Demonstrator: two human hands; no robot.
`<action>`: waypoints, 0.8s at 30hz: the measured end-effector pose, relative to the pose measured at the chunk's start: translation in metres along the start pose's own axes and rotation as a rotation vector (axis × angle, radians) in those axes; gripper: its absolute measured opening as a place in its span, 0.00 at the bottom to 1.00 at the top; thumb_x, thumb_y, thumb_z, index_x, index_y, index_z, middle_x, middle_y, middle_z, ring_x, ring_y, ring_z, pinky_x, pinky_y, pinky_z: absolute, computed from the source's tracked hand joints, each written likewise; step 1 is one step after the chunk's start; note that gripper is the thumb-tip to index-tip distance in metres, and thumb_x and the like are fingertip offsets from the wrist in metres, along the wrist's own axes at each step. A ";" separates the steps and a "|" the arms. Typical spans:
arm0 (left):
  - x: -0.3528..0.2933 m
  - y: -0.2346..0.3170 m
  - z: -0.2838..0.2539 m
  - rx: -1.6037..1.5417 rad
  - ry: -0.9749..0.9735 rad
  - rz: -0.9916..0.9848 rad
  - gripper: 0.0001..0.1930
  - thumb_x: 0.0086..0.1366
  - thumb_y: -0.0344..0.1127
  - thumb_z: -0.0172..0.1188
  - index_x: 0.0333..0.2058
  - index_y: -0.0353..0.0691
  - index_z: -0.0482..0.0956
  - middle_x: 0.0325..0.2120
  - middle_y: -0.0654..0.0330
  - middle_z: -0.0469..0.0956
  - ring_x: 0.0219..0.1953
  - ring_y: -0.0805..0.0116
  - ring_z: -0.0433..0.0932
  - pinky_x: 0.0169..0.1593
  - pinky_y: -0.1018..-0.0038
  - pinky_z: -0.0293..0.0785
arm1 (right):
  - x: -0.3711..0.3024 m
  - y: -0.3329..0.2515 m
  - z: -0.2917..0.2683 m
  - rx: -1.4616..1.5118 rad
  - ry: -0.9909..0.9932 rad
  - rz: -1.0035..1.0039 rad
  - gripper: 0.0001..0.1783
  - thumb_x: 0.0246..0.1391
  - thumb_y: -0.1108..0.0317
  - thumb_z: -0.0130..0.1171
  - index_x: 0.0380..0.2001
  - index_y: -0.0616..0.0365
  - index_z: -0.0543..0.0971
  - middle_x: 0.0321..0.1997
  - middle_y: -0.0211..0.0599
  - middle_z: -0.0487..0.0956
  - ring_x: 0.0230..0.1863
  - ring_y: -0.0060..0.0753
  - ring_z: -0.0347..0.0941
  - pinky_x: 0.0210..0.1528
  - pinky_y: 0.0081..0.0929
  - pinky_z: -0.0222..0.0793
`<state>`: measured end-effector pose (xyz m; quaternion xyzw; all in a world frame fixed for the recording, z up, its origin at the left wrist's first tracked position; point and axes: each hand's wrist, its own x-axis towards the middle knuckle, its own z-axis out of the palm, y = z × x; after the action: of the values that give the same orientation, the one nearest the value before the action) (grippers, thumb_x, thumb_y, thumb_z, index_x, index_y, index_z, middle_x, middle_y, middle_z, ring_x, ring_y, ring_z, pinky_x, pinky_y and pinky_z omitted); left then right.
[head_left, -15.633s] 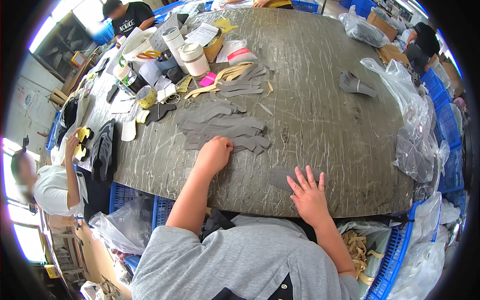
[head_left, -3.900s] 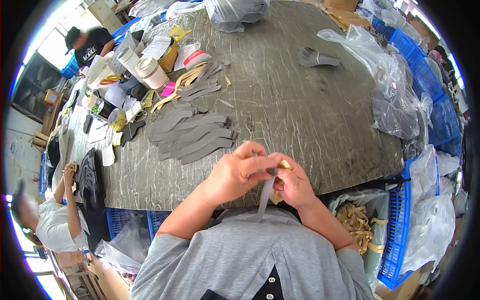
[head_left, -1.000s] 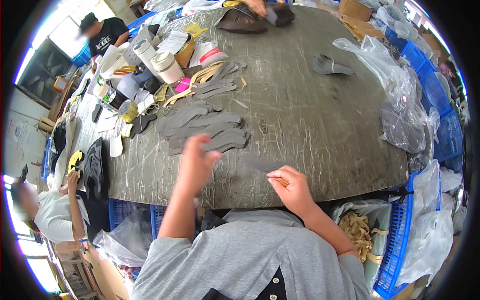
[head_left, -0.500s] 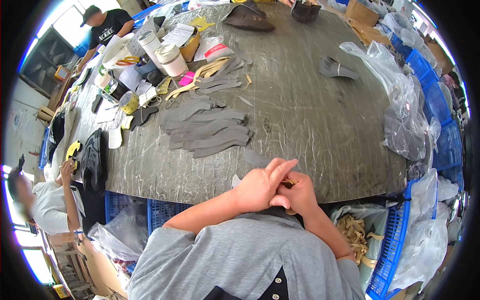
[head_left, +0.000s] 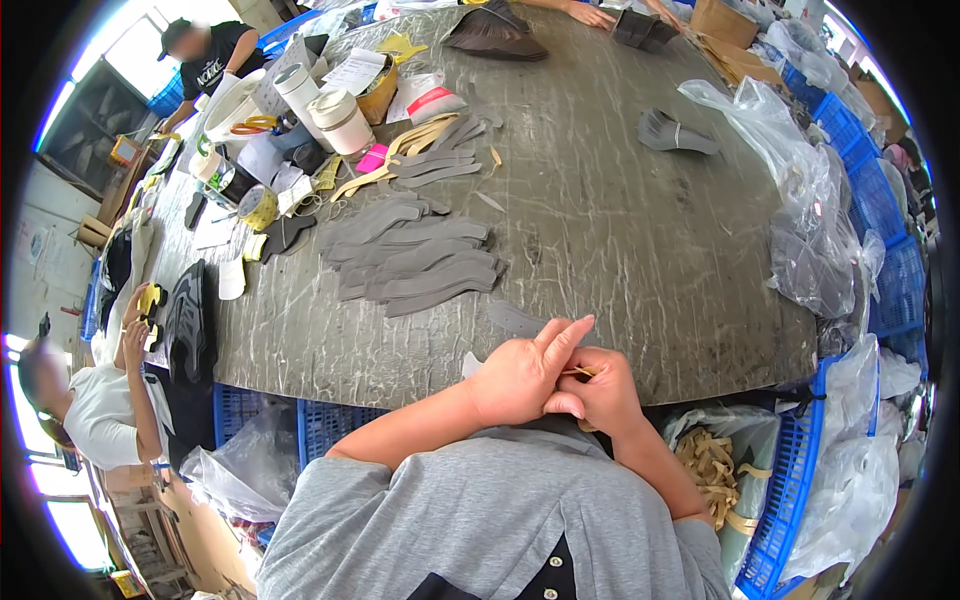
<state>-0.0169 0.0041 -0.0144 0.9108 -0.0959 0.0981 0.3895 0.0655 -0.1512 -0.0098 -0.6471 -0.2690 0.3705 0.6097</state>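
Hands meet near the close edge of the desk [head_left: 660, 260], just in front of the grey shirt [head_left: 480, 510]; the clock runs from them, with twelve straight ahead of the person. The right hand [head_left: 608, 390] has its grip closed on a thin tan strip [head_left: 580, 371], pinched between thumb and fingers, with only a sliver showing. The left hand [head_left: 520, 380] lies across it, palm toward the body, two fingers stretched toward one o'clock; its inner side is hidden, so I cannot tell whether it grasps anything. A pale tip [head_left: 470, 365] pokes out at nine o'clock, beside the left hand.

A loose grey piece [head_left: 515, 320] lies flat at eleven o'clock, partly covered by the fingers. Overlapping grey strips [head_left: 415, 255] lie in a pile at ten o'clock. Tan strips [head_left: 420, 138] sit farther off at eleven, touching a few more grey ones. Beyond ten o'clock stand a white jar [head_left: 340, 122] and a roll of yellow tape [head_left: 258, 207].

At one o'clock, well apart, rests a banded grey bundle [head_left: 678, 135]; a brown bundle [head_left: 495, 35] is near the far edge at twelve. Clear plastic bags [head_left: 815, 240] drape at two. Tan scraps [head_left: 710, 465] fill a lined bin at four, and a co-worker in a white shirt [head_left: 110, 415] is at nine.
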 end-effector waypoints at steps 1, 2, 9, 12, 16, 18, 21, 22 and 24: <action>0.001 0.001 0.001 -0.022 0.004 0.017 0.57 0.50 0.74 0.54 0.66 0.31 0.50 0.50 0.43 0.71 0.33 0.47 0.81 0.32 0.62 0.80 | 0.000 0.001 0.000 0.037 0.005 0.022 0.06 0.51 0.77 0.62 0.32 0.68 0.82 0.30 0.35 0.82 0.31 0.20 0.76 0.32 0.21 0.71; 0.002 0.002 0.001 -0.043 0.009 0.033 0.57 0.50 0.74 0.54 0.66 0.31 0.50 0.50 0.43 0.71 0.33 0.47 0.81 0.33 0.62 0.80 | -0.001 0.002 -0.001 0.076 0.010 0.045 0.05 0.51 0.77 0.61 0.32 0.68 0.82 0.30 0.34 0.82 0.31 0.19 0.75 0.32 0.21 0.71; 0.001 0.002 -0.006 -0.061 -0.008 -0.025 0.55 0.52 0.71 0.56 0.66 0.34 0.51 0.50 0.44 0.71 0.37 0.46 0.81 0.36 0.61 0.80 | -0.001 -0.004 -0.001 0.014 0.022 0.016 0.05 0.55 0.76 0.61 0.34 0.67 0.82 0.31 0.34 0.82 0.33 0.18 0.76 0.34 0.19 0.71; -0.001 0.006 -0.011 -0.026 0.012 -0.076 0.48 0.55 0.66 0.59 0.64 0.35 0.57 0.50 0.45 0.73 0.40 0.45 0.80 0.40 0.60 0.79 | -0.001 0.004 0.000 0.036 0.022 -0.029 0.06 0.57 0.73 0.62 0.35 0.65 0.81 0.31 0.31 0.81 0.33 0.17 0.75 0.35 0.18 0.70; -0.012 -0.031 -0.054 0.312 0.163 -0.382 0.27 0.60 0.47 0.65 0.52 0.36 0.73 0.47 0.46 0.75 0.43 0.44 0.79 0.45 0.56 0.77 | -0.001 0.003 -0.003 0.095 0.077 -0.051 0.06 0.60 0.70 0.61 0.37 0.63 0.80 0.29 0.26 0.77 0.32 0.14 0.70 0.35 0.16 0.67; -0.020 -0.052 -0.080 0.515 0.134 -0.694 0.20 0.59 0.39 0.66 0.48 0.38 0.76 0.44 0.47 0.76 0.44 0.46 0.79 0.44 0.55 0.76 | 0.000 0.004 -0.008 0.113 0.123 -0.062 0.06 0.61 0.71 0.60 0.36 0.63 0.80 0.29 0.25 0.76 0.31 0.14 0.69 0.34 0.16 0.66; -0.036 -0.081 -0.091 0.530 0.172 -0.753 0.14 0.54 0.34 0.67 0.41 0.39 0.80 0.43 0.52 0.78 0.43 0.47 0.78 0.45 0.59 0.75 | 0.005 0.006 -0.005 0.088 0.081 -0.067 0.06 0.61 0.71 0.59 0.36 0.63 0.80 0.28 0.23 0.75 0.29 0.12 0.67 0.33 0.15 0.65; -0.040 -0.086 -0.091 0.509 0.186 -0.746 0.14 0.54 0.34 0.67 0.40 0.39 0.80 0.42 0.53 0.78 0.42 0.48 0.79 0.45 0.59 0.75 | 0.007 0.009 -0.003 0.100 0.061 -0.061 0.06 0.61 0.71 0.60 0.36 0.63 0.80 0.28 0.23 0.75 0.29 0.12 0.67 0.33 0.15 0.65; -0.043 -0.091 -0.090 0.460 0.240 -0.723 0.12 0.53 0.33 0.67 0.37 0.39 0.80 0.39 0.53 0.79 0.40 0.47 0.79 0.43 0.60 0.75 | 0.012 0.014 0.000 0.062 0.036 -0.062 0.06 0.61 0.70 0.60 0.36 0.62 0.80 0.28 0.22 0.75 0.29 0.11 0.66 0.32 0.15 0.64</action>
<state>-0.0448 0.1361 -0.0271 0.9309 0.2990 0.0794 0.1944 0.0706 -0.1429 -0.0250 -0.6259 -0.2663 0.3478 0.6453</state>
